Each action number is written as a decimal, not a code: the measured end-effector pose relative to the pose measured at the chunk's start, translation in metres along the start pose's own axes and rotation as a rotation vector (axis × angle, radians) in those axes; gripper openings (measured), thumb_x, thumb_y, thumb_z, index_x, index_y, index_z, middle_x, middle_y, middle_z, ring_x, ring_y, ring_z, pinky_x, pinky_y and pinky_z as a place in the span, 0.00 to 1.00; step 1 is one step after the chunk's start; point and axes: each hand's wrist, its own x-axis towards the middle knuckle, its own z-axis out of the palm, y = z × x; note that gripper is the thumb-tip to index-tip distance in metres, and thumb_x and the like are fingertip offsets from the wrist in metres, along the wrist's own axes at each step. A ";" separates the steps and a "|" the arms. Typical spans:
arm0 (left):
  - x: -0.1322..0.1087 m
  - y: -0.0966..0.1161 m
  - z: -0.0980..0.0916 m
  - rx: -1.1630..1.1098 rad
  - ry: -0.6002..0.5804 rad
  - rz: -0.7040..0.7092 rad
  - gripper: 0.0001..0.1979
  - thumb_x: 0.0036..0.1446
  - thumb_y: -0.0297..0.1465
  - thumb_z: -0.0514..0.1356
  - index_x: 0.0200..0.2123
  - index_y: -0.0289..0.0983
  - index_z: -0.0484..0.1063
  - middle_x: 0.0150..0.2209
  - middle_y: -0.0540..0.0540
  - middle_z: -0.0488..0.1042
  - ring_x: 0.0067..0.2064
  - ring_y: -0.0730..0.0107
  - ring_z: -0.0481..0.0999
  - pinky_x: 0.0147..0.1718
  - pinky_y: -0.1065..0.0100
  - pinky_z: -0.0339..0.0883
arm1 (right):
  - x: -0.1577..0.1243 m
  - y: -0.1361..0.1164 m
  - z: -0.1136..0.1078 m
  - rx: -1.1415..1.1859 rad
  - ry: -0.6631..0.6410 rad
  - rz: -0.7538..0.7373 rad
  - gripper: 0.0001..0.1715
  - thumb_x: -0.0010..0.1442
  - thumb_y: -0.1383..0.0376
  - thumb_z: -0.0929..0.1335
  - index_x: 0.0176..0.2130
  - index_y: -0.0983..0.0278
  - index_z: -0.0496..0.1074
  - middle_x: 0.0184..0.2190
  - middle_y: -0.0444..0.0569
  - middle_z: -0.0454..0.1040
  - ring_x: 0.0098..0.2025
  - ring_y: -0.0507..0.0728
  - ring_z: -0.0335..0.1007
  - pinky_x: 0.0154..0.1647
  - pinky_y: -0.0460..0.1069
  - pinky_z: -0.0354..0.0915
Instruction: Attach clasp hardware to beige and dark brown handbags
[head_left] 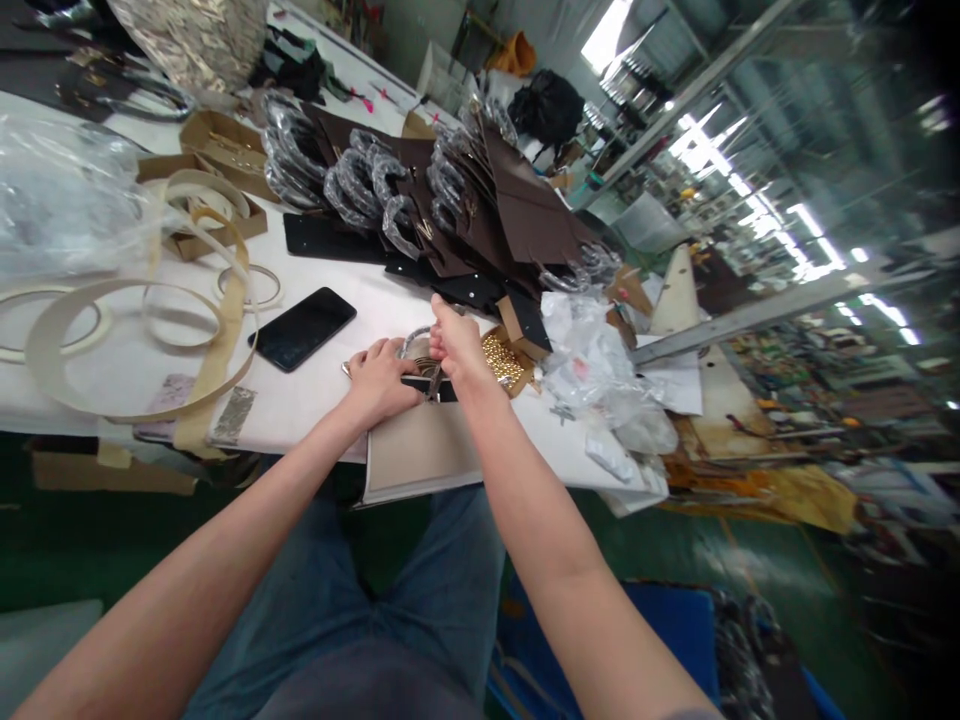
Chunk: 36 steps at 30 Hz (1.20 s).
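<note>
A beige bag panel [420, 455] with a black strip along its upper part lies at the table's front edge, its lower end jutting out past it. My left hand [384, 380] grips the panel's left side, fingers bent over the strip and thumb on the near side. Closed in a fist, my right hand [456, 345] holds a metal hand tool [435, 385] upright, its lower end at the black strip. The tool's kind is mostly hidden by my fingers. Behind the strip curves a plastic-wrapped handle [414, 343]. Gold beads or studs [502, 362] fill a small cardboard box right of my hand.
Dark brown bag panels [525, 195] with plastic-wrapped handles [360, 180] are piled at the back. A black phone [304, 328] lies left of my hands, near loose tape rolls [139, 345]. Crumpled clear plastic bags [600, 375] sit at right. A blue bin [667, 640] stands below.
</note>
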 end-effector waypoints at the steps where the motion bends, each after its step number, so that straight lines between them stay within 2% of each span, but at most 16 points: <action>1: -0.001 0.001 0.000 -0.010 0.013 -0.003 0.15 0.57 0.43 0.69 0.46 0.54 0.89 0.70 0.47 0.71 0.73 0.39 0.63 0.71 0.39 0.57 | -0.001 0.001 0.001 -0.004 -0.001 0.014 0.38 0.68 0.41 0.79 0.30 0.56 0.56 0.17 0.32 0.55 0.14 0.46 0.47 0.10 0.43 0.45; 4: -0.002 0.004 0.000 -0.032 0.062 -0.018 0.12 0.58 0.43 0.67 0.43 0.51 0.89 0.68 0.47 0.73 0.72 0.42 0.63 0.71 0.40 0.57 | -0.011 0.003 0.001 0.000 -0.016 -0.005 0.40 0.67 0.38 0.79 0.28 0.56 0.56 0.17 0.33 0.56 0.15 0.46 0.49 0.11 0.43 0.46; 9: 0.000 0.002 0.003 -0.039 0.053 -0.021 0.12 0.60 0.42 0.66 0.43 0.50 0.89 0.71 0.47 0.72 0.73 0.41 0.62 0.72 0.39 0.55 | -0.052 0.012 -0.006 0.016 0.018 -0.320 0.40 0.69 0.36 0.75 0.26 0.56 0.56 0.18 0.36 0.58 0.16 0.48 0.52 0.13 0.46 0.50; 12: 0.001 -0.003 0.007 -0.018 0.050 -0.016 0.12 0.60 0.41 0.67 0.43 0.50 0.89 0.73 0.48 0.69 0.75 0.40 0.61 0.72 0.39 0.55 | -0.080 0.022 -0.012 -0.012 0.074 -0.450 0.39 0.72 0.36 0.72 0.26 0.56 0.57 0.17 0.38 0.58 0.17 0.50 0.55 0.16 0.48 0.55; 17: -0.001 -0.007 0.007 0.002 0.040 0.004 0.13 0.58 0.40 0.68 0.46 0.51 0.88 0.75 0.48 0.67 0.76 0.40 0.61 0.73 0.39 0.55 | -0.111 0.036 -0.018 -0.034 0.120 -0.533 0.38 0.73 0.35 0.70 0.25 0.56 0.60 0.19 0.41 0.61 0.21 0.53 0.62 0.20 0.49 0.62; 21: -0.002 -0.004 0.000 0.035 -0.003 0.005 0.14 0.59 0.42 0.68 0.47 0.51 0.89 0.76 0.45 0.66 0.76 0.40 0.61 0.73 0.38 0.56 | -0.109 0.032 -0.024 -0.039 0.104 -0.562 0.40 0.72 0.33 0.70 0.24 0.57 0.60 0.20 0.42 0.62 0.22 0.53 0.62 0.22 0.49 0.62; 24: -0.001 -0.001 -0.002 0.041 -0.001 -0.008 0.15 0.59 0.45 0.69 0.48 0.53 0.89 0.75 0.46 0.67 0.76 0.38 0.62 0.73 0.37 0.56 | -0.095 0.019 -0.035 0.111 0.088 -0.542 0.43 0.71 0.31 0.70 0.24 0.56 0.54 0.18 0.38 0.54 0.17 0.50 0.51 0.16 0.49 0.54; 26: 0.000 0.001 -0.002 0.040 0.007 -0.006 0.15 0.58 0.45 0.70 0.47 0.53 0.89 0.75 0.46 0.68 0.76 0.38 0.62 0.72 0.37 0.57 | -0.091 0.014 -0.041 0.185 0.102 -0.552 0.42 0.72 0.32 0.70 0.25 0.56 0.53 0.19 0.36 0.51 0.16 0.50 0.47 0.15 0.49 0.50; 32: 0.000 0.004 -0.002 0.050 0.003 -0.013 0.14 0.60 0.44 0.68 0.48 0.52 0.89 0.74 0.45 0.68 0.76 0.39 0.61 0.72 0.38 0.57 | -0.108 0.021 -0.034 -0.013 0.101 -0.581 0.39 0.73 0.35 0.69 0.26 0.56 0.57 0.20 0.39 0.58 0.20 0.52 0.57 0.20 0.49 0.60; 36: -0.001 0.003 -0.002 0.036 0.007 -0.004 0.14 0.60 0.43 0.69 0.48 0.51 0.88 0.75 0.44 0.68 0.76 0.40 0.61 0.72 0.37 0.56 | -0.111 0.024 -0.033 -0.027 0.103 -0.600 0.38 0.73 0.35 0.70 0.26 0.57 0.59 0.20 0.40 0.59 0.21 0.52 0.60 0.21 0.49 0.61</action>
